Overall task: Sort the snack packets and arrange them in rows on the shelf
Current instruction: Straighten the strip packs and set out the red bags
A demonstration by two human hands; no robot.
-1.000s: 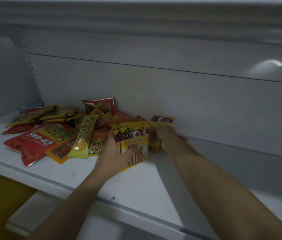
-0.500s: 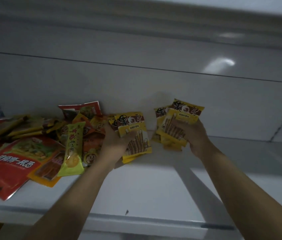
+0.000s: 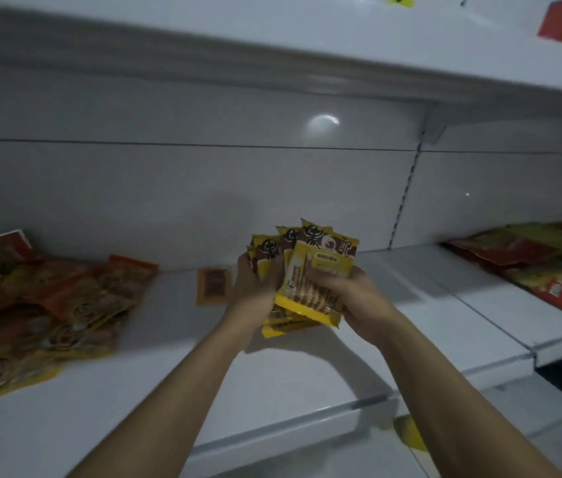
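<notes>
The yellow packets (image 3: 324, 260) look glossy and are fanned unevenly, so one may slip out and drop past the front edge of the shelf (image 3: 272, 381) if the grip loosens. The left hand (image 3: 255, 294) and right hand (image 3: 348, 291) both curl around this bundle, at the frame's centre, above the shelf. Each packet is yellow, with a brown top band and printed sticks.

Blurred orange packets (image 3: 48, 305) are cut off at the left edge.
</notes>
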